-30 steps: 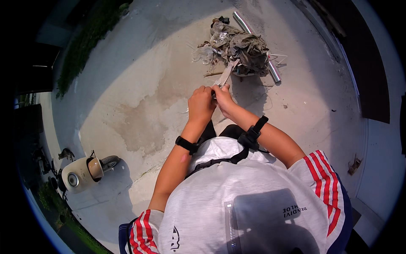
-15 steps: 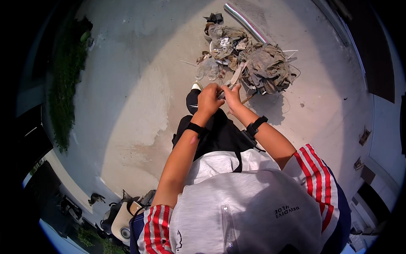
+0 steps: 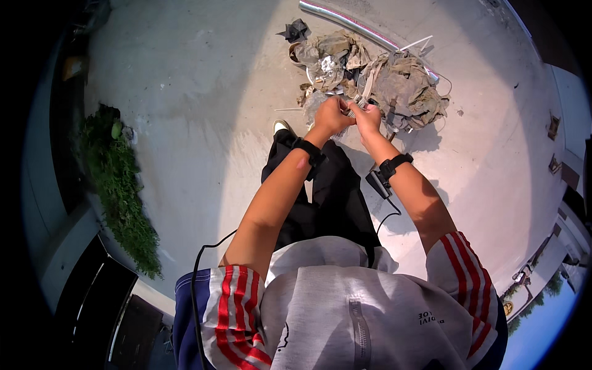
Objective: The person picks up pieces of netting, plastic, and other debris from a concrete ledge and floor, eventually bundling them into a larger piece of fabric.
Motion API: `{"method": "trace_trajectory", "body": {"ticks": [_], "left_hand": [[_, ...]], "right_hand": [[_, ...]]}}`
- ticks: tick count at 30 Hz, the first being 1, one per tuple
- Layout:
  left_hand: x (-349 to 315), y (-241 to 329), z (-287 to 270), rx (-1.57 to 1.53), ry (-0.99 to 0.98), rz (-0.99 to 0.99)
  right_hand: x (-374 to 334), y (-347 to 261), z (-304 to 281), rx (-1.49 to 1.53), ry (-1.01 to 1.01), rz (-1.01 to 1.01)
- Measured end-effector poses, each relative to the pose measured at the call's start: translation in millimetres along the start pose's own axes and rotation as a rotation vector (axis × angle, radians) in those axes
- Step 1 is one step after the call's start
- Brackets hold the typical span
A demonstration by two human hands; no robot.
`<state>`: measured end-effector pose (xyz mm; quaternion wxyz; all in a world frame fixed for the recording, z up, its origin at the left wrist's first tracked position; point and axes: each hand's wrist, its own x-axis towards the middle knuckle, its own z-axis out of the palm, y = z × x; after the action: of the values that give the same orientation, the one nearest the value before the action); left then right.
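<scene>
My left hand (image 3: 333,117) and my right hand (image 3: 369,121) meet above the near edge of a rubbish heap, fingers closed. Pinched between them is a pale, ragged strip (image 3: 368,89) whose far end rises toward the heap; its kind is unclear. My fingers hide part of it. Just beyond my right hand lies a large wad of crumpled grey-brown sheeting (image 3: 404,86). Clear crumpled plastic (image 3: 313,102) rests past my left hand, with bits of silvery foil (image 3: 328,65) farther off.
A long silvery tube (image 3: 351,23) lies behind the heap, and a black crumpled scrap (image 3: 295,31) sits at its far left. Thin white sticks (image 3: 419,43) poke out on the right. Green plants (image 3: 120,185) grow along the left. A black device (image 3: 377,184) hangs on a cable near my right wrist.
The view has turned and shifted. Both hands now appear farther forward, overlapping the heap's near edge, still closed on the strip.
</scene>
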<state>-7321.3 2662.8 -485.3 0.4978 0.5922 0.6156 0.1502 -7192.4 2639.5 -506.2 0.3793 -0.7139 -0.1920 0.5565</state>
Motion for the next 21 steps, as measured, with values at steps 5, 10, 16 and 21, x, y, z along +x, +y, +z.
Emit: {"method": "trace_trajectory", "body": {"ticks": [5,10,16,21], "left_hand": [[17.4,-5.5,6.8,-0.105,-0.023,-0.049],[58.0,-52.3,27.9,-0.202,0.025,-0.053],[121.8,-111.3,15.5,-0.644,-0.138,-0.156],[169.2,-131.7,-3.1,-0.544,-0.297,-0.085]], "right_hand": [[23.9,3.2,15.8,-0.141,0.259,0.013],[51.6,11.0,36.6,-0.333,0.242,-0.064],[84.2,0.1,80.4,-0.389,0.075,-0.043],[119.9,6.4,106.2,-0.338,0.074,-0.04]]}}
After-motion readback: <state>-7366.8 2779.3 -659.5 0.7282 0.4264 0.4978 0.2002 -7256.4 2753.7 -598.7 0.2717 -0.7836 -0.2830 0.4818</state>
